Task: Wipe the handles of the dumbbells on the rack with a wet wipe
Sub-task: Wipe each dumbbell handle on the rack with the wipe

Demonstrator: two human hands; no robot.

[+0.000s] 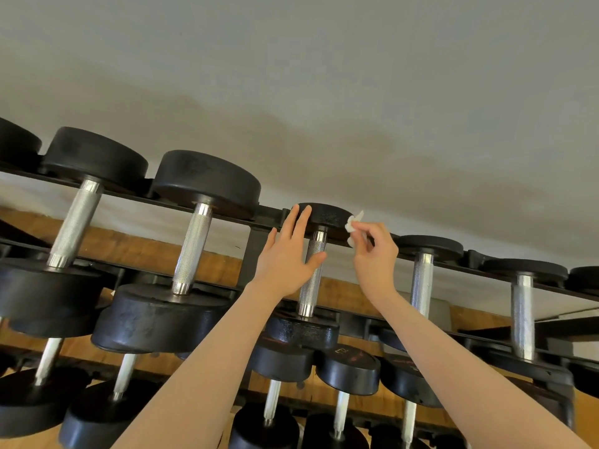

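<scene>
Black dumbbells with knurled silver handles lie in a row on the top tier of a black rack (256,222). My left hand (288,257) is open, its straight fingers against the far head of the small middle dumbbell (327,217) and its thumb across that dumbbell's handle (309,286). My right hand (374,254) pinches a crumpled white wet wipe (353,226) just right of that same head, above the handle.
Larger dumbbells (191,251) sit to the left, slimmer ones (421,280) to the right. A lower tier holds more dumbbells (348,367). A pale wall (324,92) rises behind the rack, and wooden floor (136,251) shows between the tiers.
</scene>
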